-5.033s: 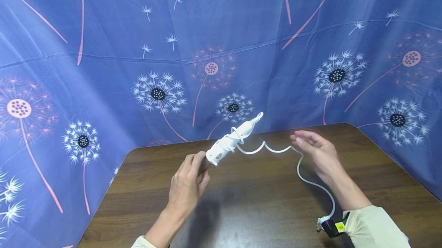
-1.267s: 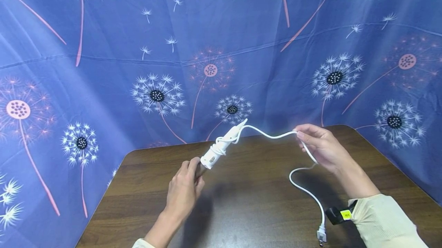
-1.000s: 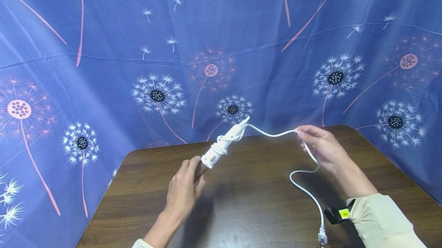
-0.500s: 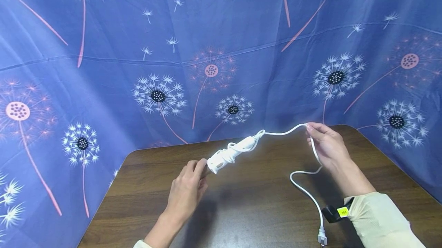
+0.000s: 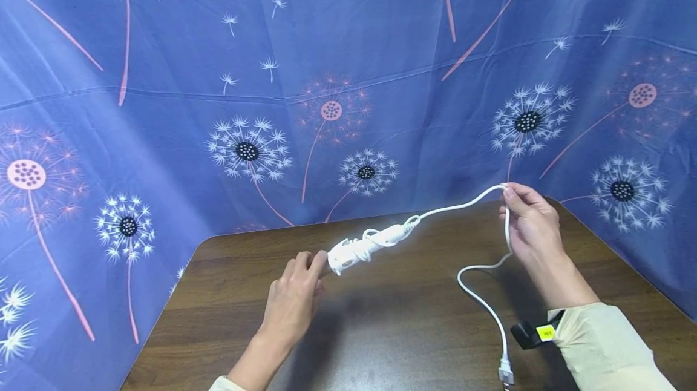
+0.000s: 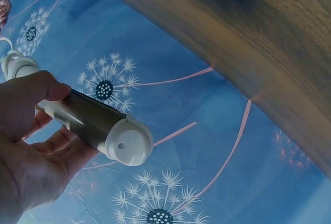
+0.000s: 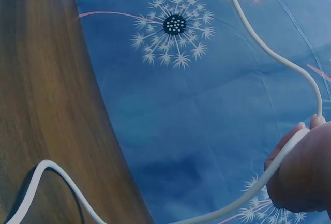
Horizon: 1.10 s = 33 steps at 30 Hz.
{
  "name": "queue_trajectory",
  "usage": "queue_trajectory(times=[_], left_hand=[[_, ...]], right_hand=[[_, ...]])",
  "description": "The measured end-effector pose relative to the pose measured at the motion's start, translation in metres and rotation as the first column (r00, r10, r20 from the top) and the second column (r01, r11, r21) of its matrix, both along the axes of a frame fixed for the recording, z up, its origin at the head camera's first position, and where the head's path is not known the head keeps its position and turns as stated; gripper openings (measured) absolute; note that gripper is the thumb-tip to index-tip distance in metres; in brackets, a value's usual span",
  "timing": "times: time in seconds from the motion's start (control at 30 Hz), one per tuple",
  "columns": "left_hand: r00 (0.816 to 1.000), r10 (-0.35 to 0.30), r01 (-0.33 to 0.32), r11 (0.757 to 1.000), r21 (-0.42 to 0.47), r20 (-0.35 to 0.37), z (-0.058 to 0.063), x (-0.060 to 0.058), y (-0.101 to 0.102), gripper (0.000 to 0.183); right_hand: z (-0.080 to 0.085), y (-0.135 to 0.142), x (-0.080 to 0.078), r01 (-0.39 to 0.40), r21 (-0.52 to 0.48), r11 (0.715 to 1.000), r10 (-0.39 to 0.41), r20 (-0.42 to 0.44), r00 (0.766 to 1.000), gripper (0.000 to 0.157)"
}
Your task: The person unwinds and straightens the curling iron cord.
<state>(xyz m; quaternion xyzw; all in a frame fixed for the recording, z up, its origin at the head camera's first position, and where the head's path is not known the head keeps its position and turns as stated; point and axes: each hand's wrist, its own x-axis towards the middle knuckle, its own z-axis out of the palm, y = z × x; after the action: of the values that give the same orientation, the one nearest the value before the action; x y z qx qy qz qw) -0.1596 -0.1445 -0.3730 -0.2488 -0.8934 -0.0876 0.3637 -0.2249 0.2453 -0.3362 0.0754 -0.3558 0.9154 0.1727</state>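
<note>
My left hand [image 5: 291, 300] grips a curling iron [image 5: 389, 236] by its barrel, tilted up to the right above the table. The left wrist view shows the brownish barrel [image 6: 90, 118] between thumb and fingers, with a white end cap [image 6: 130, 142]. White cord [image 5: 463, 205] is wound in loops round the white handle. My right hand [image 5: 536, 227] pinches the cord between thumb and fingertips, higher and to the right. From there the cord hangs down, bends along the tabletop and ends in a plug [image 5: 506, 373] near the front edge.
The brown wooden table [image 5: 403, 330] has rounded back corners. Close behind it hangs a blue curtain [image 5: 425, 106] printed with dandelions. A black wrist device [image 5: 527, 335] with a yellow label sits by the right sleeve [image 5: 604, 342].
The right hand was beside the cord, then took hold of it and has moved up and right. The cord between the hands is straighter, and the curling iron tilts lower.
</note>
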Motion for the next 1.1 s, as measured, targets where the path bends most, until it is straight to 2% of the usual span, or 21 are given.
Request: queue_trajectory(times=[0.17, 0.27, 0.4, 0.5, 0.63, 0.77, 0.93, 1.0, 1.1], left_hand=[[0.999, -0.048, 0.048, 0.999, -0.015, -0.012, 0.001, 0.000, 0.001, 0.059], [0.997, -0.072, 0.072, 0.997, -0.002, -0.037, 0.001, 0.000, 0.000, 0.060], [0.994, -0.090, 0.091, 0.996, 0.019, -0.056, 0.003, 0.000, 0.000, 0.059], [0.995, -0.088, 0.090, 0.995, 0.035, -0.056, 0.004, 0.001, 0.000, 0.059], [0.996, -0.079, 0.083, 0.994, 0.067, -0.051, 0.006, 0.002, 0.001, 0.055], [0.996, -0.074, 0.078, 0.993, 0.092, -0.048, 0.006, 0.001, 0.001, 0.054], [0.997, -0.064, 0.069, 0.993, 0.099, -0.053, 0.006, 0.000, 0.002, 0.056], [0.997, -0.058, 0.064, 0.993, 0.099, -0.054, 0.007, 0.000, 0.003, 0.056], [0.997, -0.055, 0.060, 0.993, 0.099, -0.051, 0.007, -0.001, 0.004, 0.056]], right_hand=[[0.003, 0.000, 0.000, 0.087, 0.022, 0.996, -0.088, 0.063, 0.994, 0.015], [0.002, 0.001, 0.001, 0.080, 0.076, 0.994, -0.089, 0.117, 0.989, 0.015], [-0.003, 0.005, 0.002, -0.014, 0.135, 0.991, -0.005, 0.138, 0.990, 0.018], [-0.007, 0.009, 0.002, -0.137, 0.153, 0.979, 0.118, 0.125, 0.985, 0.021], [-0.011, 0.013, 0.002, -0.287, 0.179, 0.941, 0.272, 0.100, 0.957, 0.023], [-0.015, 0.016, 0.001, -0.381, 0.191, 0.905, 0.378, 0.054, 0.924, 0.026], [-0.015, 0.016, 0.002, -0.443, 0.191, 0.876, 0.448, 0.018, 0.894, 0.030], [-0.015, 0.016, 0.002, -0.444, 0.201, 0.873, 0.451, 0.013, 0.893, 0.032], [-0.013, 0.013, 0.003, -0.421, 0.268, 0.866, 0.435, 0.009, 0.900, 0.032]])
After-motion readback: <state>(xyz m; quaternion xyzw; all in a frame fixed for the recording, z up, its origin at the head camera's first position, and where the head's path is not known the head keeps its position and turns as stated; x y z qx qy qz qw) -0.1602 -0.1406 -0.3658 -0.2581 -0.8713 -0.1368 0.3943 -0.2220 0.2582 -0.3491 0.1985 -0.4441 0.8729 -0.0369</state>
